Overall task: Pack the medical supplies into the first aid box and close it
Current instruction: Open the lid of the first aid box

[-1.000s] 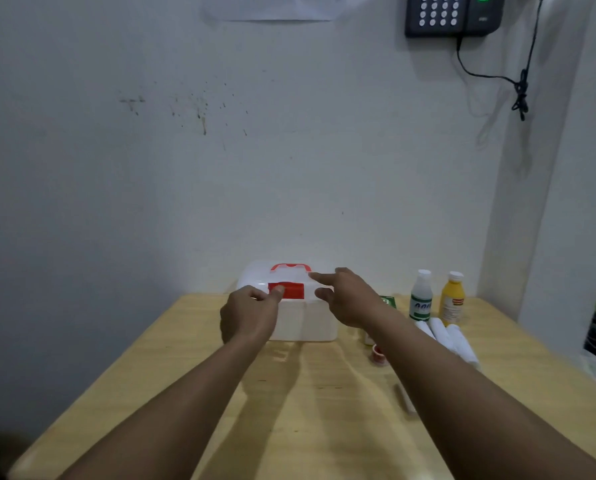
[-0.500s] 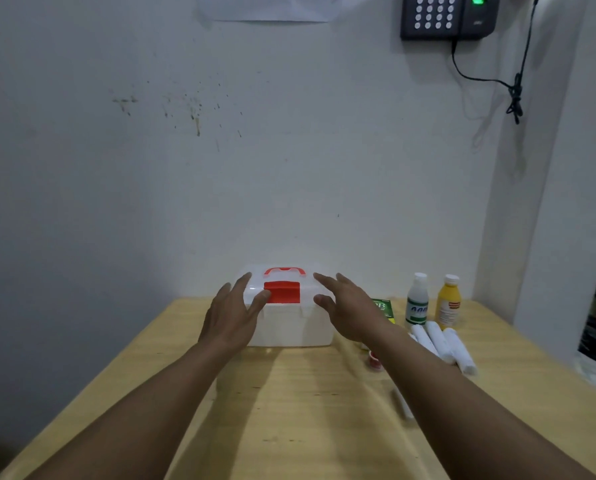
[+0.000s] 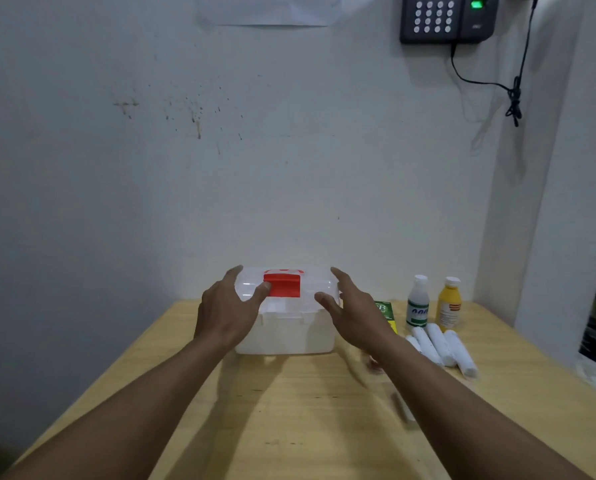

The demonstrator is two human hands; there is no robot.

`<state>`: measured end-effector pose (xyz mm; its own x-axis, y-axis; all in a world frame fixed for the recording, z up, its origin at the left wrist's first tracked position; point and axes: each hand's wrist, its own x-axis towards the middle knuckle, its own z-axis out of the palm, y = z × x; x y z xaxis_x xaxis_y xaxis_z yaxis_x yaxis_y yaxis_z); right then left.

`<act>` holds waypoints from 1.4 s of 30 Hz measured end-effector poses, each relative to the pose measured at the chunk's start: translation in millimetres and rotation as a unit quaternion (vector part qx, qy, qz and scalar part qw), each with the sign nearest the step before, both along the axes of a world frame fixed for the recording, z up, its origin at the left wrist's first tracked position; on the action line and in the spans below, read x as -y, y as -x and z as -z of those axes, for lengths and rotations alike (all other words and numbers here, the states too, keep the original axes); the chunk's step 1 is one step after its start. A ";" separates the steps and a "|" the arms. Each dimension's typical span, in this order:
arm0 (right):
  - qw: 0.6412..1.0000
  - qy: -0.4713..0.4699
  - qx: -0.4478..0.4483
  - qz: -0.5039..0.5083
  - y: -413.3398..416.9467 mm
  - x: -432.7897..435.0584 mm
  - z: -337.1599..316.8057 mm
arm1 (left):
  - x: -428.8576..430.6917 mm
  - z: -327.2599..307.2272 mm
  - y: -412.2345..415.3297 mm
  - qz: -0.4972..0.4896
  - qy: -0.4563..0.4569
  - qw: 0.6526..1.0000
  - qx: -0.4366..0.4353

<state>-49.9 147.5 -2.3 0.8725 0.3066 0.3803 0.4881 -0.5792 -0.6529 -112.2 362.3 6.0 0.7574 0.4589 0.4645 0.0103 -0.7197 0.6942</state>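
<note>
At the far middle of the wooden table (image 3: 307, 410), close to the wall, I note the first aid box (image 3: 286, 327): a white tub with a clear lid (image 3: 310, 292) and a red latch (image 3: 282, 285) at the lid's front centre, lid down over the tub. My left hand (image 3: 225, 315) is on the box's left end, fingers spread, thumb tip touching the edge of the red latch, gripping nothing. My right hand (image 3: 353, 313) is at the right end, fingers likewise spread and holding nothing; whether it touches the lid I cannot tell. To the right of the box stand a white bottle (image 3: 417, 301) and a yellow bottle (image 3: 449, 303), upright and side by side, with white rolls (image 3: 440, 344) lying just in front of them. A green carton (image 3: 386, 315) is partly hidden behind my right wrist, and its print is unreadable. A small reddish item (image 3: 374, 364) shows at the forearm's edge (too blurred to identify), and a pale thin object (image 3: 403, 408) nearer me is equally unclear. The surface is light wood grain. The wall (image 3: 151, 185) is off-white with dark specks; a black keypad unit (image 3: 445, 17) with a green light and a dangling cable (image 3: 513, 95) is mounted top right, cut off by the frame.
</note>
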 end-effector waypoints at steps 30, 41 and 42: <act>0.987 -0.143 -0.068 -0.012 -23.9 -15.9 -49.4 | -13.8 -59.6 -31.6 0.065 0.264 0.962 -0.001; 0.989 -0.105 -0.104 0.004 -64.4 -27.5 -49.9 | -32.3 -48.6 -75.0 0.090 0.292 0.952 -0.034; 0.990 -0.099 -0.099 0.006 -68.5 -29.5 -50.7 | -32.9 -47.6 -79.7 0.091 0.297 0.950 -0.031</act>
<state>18.5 177.0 48.4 0.9391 0.2327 0.2527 0.3329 -0.4351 -0.8366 -32.5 395.2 53.6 0.8668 0.4848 0.1167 -0.0231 -0.1948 0.9806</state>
